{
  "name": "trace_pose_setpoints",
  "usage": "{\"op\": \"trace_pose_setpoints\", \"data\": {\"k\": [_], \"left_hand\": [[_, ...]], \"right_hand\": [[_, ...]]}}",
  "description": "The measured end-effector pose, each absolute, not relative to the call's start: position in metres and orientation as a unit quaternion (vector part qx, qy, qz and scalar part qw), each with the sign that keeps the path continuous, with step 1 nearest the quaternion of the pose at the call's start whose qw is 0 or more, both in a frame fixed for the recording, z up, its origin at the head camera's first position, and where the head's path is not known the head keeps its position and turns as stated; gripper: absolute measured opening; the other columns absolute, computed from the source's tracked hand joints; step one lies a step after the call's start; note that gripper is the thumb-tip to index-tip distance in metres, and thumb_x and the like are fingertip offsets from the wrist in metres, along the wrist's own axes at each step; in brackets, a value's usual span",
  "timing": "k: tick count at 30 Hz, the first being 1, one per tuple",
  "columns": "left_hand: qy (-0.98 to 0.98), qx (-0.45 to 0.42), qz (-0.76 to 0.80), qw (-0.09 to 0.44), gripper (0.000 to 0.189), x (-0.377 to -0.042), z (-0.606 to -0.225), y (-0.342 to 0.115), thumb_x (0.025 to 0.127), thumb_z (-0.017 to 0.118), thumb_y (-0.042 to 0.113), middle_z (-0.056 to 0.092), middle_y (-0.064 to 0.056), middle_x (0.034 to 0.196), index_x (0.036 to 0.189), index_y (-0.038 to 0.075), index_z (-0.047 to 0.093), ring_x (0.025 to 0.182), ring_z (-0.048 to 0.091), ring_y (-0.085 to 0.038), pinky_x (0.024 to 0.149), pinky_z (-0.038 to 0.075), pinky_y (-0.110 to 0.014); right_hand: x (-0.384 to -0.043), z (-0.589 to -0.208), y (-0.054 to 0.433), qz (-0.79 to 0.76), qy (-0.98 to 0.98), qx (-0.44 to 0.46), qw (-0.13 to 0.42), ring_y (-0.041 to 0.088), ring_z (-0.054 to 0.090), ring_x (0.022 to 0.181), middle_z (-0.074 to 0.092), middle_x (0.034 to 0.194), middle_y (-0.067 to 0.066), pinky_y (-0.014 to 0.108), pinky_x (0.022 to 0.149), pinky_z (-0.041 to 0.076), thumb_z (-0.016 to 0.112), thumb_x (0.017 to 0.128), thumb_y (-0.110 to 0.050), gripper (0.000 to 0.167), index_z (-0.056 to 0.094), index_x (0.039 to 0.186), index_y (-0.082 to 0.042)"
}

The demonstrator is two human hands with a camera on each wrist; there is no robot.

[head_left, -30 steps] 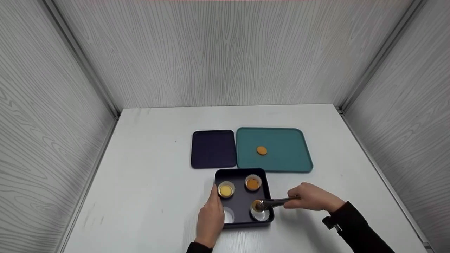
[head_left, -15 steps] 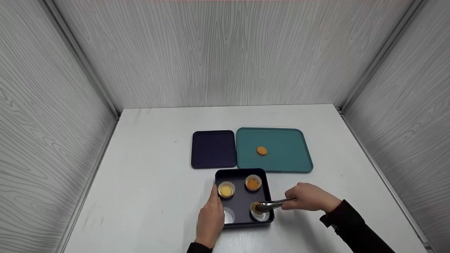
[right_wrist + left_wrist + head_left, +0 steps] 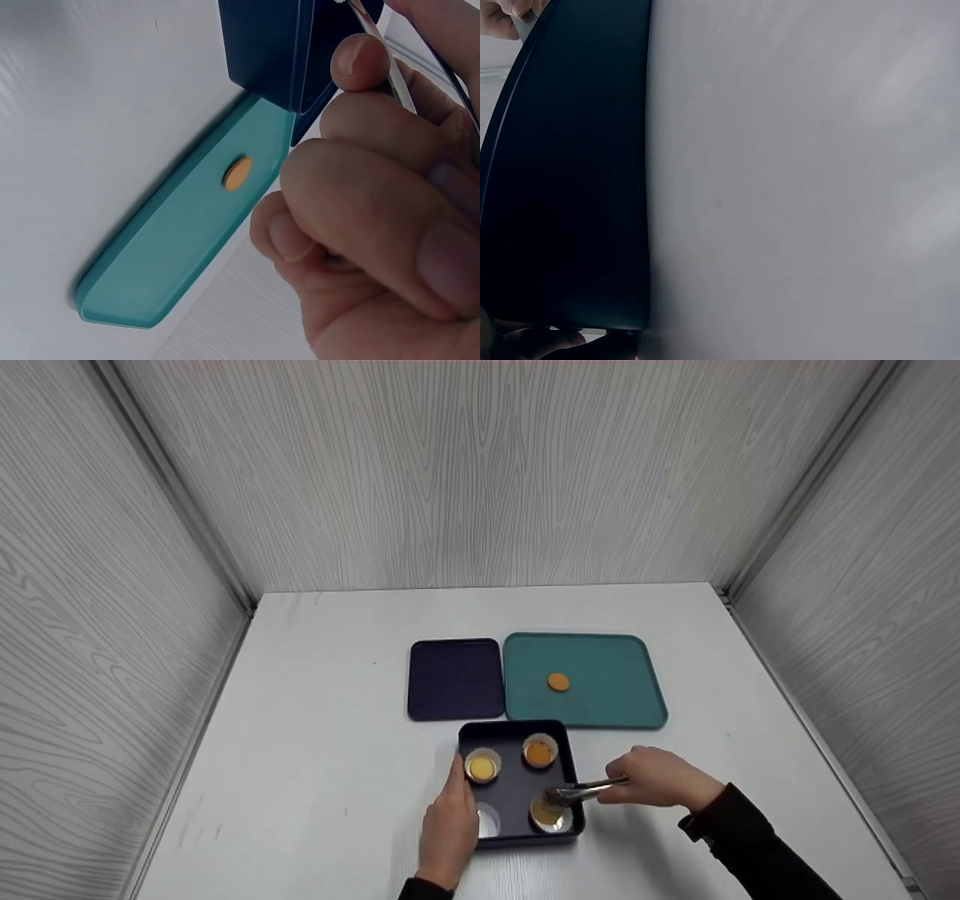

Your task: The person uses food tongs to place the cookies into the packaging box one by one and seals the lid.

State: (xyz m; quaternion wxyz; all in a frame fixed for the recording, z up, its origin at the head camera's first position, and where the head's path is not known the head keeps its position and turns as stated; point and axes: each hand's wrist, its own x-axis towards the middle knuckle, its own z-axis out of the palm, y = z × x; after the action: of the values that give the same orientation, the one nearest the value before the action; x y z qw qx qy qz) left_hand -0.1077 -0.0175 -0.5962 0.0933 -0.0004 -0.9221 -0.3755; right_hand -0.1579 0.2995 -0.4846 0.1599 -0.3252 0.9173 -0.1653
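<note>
In the head view my right hand (image 3: 656, 778) grips metal tongs (image 3: 589, 790). Their tips are over a near-right paper cup (image 3: 562, 823) in a dark square baking pan (image 3: 514, 784). A round brownish cookie (image 3: 546, 812) sits in that cup; whether the tongs touch it I cannot tell. My left hand (image 3: 448, 829) lies along the pan's left wall, fingers straight; its thumb is hidden. Other cups hold a yellow round piece (image 3: 481, 768) and an orange round piece (image 3: 538, 752). The near-left cup (image 3: 488, 819) is partly hidden by my left hand.
Behind the pan, a teal tray (image 3: 615, 679) carries one orange-brown cookie (image 3: 558, 682). A flat dark tray (image 3: 456, 679) stands to its left. Grey wood-grain panels (image 3: 480, 472) border the white table (image 3: 330, 780) at the back and sides.
The tongs' tips have shifted slightly toward the back, and the cookie in the near-right cup shows more fully. That cup has moved slightly left. My left hand stays at the pan.
</note>
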Motion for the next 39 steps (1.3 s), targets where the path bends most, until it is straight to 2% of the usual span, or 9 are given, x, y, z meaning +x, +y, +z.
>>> {"op": "trace_pose_setpoints", "data": {"k": [8,14,19,21,25,31,39], "left_hand": [[-0.923,-0.004,-0.375,0.091,0.048,-0.109,-0.598,-0.018,0.107,0.048,0.010,0.072,-0.021,0.115,0.153,-0.004,0.042,0.045,0.048,-0.005,0.047,0.044,-0.029],[-0.923,-0.007,-0.371,0.104,0.047,-0.109,-0.601,-0.018,0.107,0.049,0.009,0.072,-0.022,0.114,0.152,-0.005,0.042,0.044,0.045,-0.004,0.046,0.043,-0.028],[-0.921,-0.007,-0.372,0.117,0.047,-0.109,-0.603,-0.017,0.106,0.051,0.007,0.073,-0.020,0.105,0.151,-0.005,0.043,0.043,0.043,-0.003,0.044,0.041,-0.026],[-0.920,-0.008,-0.374,0.119,0.047,-0.109,-0.604,-0.016,0.106,0.051,0.006,0.073,-0.019,0.097,0.151,-0.005,0.043,0.042,0.042,-0.003,0.043,0.040,-0.026],[-0.921,-0.005,-0.373,0.115,0.047,-0.110,-0.605,-0.016,0.106,0.050,0.007,0.072,-0.017,0.093,0.151,-0.004,0.043,0.042,0.042,-0.003,0.043,0.040,-0.027],[-0.923,-0.001,-0.369,0.112,0.048,-0.110,-0.605,-0.016,0.106,0.051,0.009,0.073,-0.018,0.097,0.152,-0.003,0.043,0.043,0.045,-0.005,0.045,0.043,-0.029],[-0.922,-0.002,-0.372,0.109,0.048,-0.110,-0.605,-0.016,0.107,0.050,0.009,0.073,-0.019,0.102,0.152,-0.003,0.043,0.043,0.044,-0.006,0.046,0.044,-0.030]], "right_hand": [[-0.159,-0.488,0.302,-0.169,0.920,-0.318,0.154,0.002,0.025,0.055,0.028,0.060,-0.016,0.022,0.053,0.022,0.073,0.093,-0.040,0.044,0.045,0.064,-0.022],[-0.161,-0.488,0.302,-0.171,0.929,-0.289,0.157,0.001,0.031,0.054,0.034,0.059,-0.017,0.022,0.052,0.026,0.071,0.094,-0.047,0.041,0.052,0.066,-0.024],[-0.164,-0.487,0.305,-0.193,0.931,-0.270,0.150,0.002,0.035,0.053,0.040,0.060,-0.016,0.024,0.052,0.030,0.068,0.095,-0.053,0.042,0.057,0.070,-0.022],[-0.166,-0.487,0.307,-0.200,0.935,-0.258,0.141,0.002,0.035,0.054,0.039,0.060,-0.015,0.024,0.052,0.030,0.068,0.095,-0.053,0.043,0.055,0.070,-0.021],[-0.171,-0.488,0.311,-0.213,0.945,-0.221,0.111,0.003,0.033,0.054,0.035,0.061,-0.013,0.025,0.053,0.028,0.067,0.096,-0.054,0.045,0.049,0.070,-0.020],[-0.182,-0.494,0.315,-0.246,0.957,-0.138,0.071,0.009,0.028,0.056,0.026,0.063,-0.008,0.028,0.057,0.025,0.065,0.096,-0.055,0.053,0.038,0.070,-0.018],[-0.203,-0.503,0.321,-0.303,0.950,-0.051,0.049,0.014,0.030,0.059,0.028,0.064,-0.003,0.033,0.059,0.027,0.061,0.099,-0.057,0.056,0.036,0.070,-0.016]]}}
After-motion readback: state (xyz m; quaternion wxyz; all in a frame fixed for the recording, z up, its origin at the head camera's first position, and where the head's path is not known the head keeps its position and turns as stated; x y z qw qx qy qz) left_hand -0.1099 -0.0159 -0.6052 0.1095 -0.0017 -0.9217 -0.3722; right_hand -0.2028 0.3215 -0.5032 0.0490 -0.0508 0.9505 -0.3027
